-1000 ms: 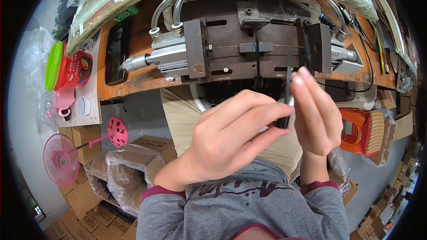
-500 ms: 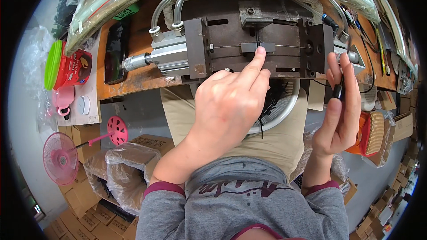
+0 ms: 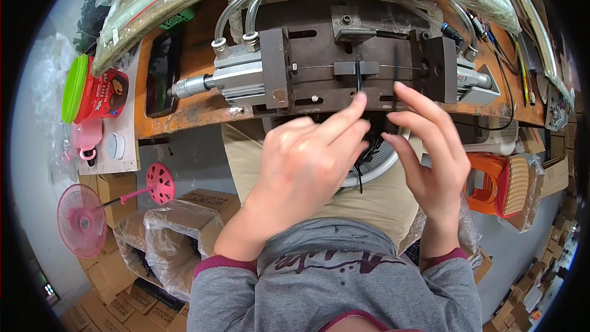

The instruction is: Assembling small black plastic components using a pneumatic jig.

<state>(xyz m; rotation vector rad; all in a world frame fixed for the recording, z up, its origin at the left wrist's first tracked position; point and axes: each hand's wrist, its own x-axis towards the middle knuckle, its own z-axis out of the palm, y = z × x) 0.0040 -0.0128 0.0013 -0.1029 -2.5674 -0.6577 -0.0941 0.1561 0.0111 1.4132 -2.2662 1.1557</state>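
A thin black rod (image 3: 359,79) stands between two small grey clamp blocks (image 3: 344,69) of the metal fixture (image 3: 332,89). At the rod's near end are the fingertips of my left hand (image 3: 310,157), closed on it; the thumb is hidden beneath. My right hand (image 3: 433,154) is just to the right, its fingers bent toward the thumb around a second dark, slender rod (image 3: 396,64), smeared by motion. Below the fixture, a round basket (image 3: 388,163) holding several black pieces rests on my lap, partly covered by my left hand.
Air cylinders (image 3: 236,77) with clear hoses (image 3: 236,9) flank the fixture on the wooden bench (image 3: 160,124). A red tub with a green lid (image 3: 101,92) and a dark phone-like slab (image 3: 163,74) lie left. Lower left is a pink fan (image 3: 83,220); an orange stool (image 3: 491,187) is right.
My left hand has drawn back from the clamp blocks to the rod's near end. My right hand has swung left toward the fixture, bringing its dark rod along.
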